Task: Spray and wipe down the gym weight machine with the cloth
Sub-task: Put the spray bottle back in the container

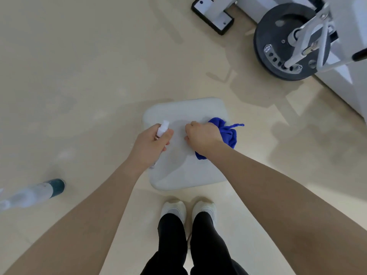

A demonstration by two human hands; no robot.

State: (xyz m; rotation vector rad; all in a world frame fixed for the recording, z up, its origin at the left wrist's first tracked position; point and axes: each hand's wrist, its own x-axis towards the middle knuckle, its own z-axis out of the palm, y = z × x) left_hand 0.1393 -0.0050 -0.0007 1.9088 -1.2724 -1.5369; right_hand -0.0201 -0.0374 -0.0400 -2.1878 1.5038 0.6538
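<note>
A pale grey seat pad (184,171) of the weight machine lies straight below me. My left hand (151,143) is closed around a small spray bottle with a white nozzle (163,128) that points toward the pad. My right hand (202,136) grips a bunched blue cloth (228,133) and holds it against the pad's right side. Most of the bottle's body is hidden under my fingers.
The machine's white frame with a black weight plate (278,40) stands at the upper right. A white foot with black edges (214,14) rests on the beige floor. A blurred padded bar with a dark end cap (53,188) juts in at the left. My feet (188,212) are just behind the pad.
</note>
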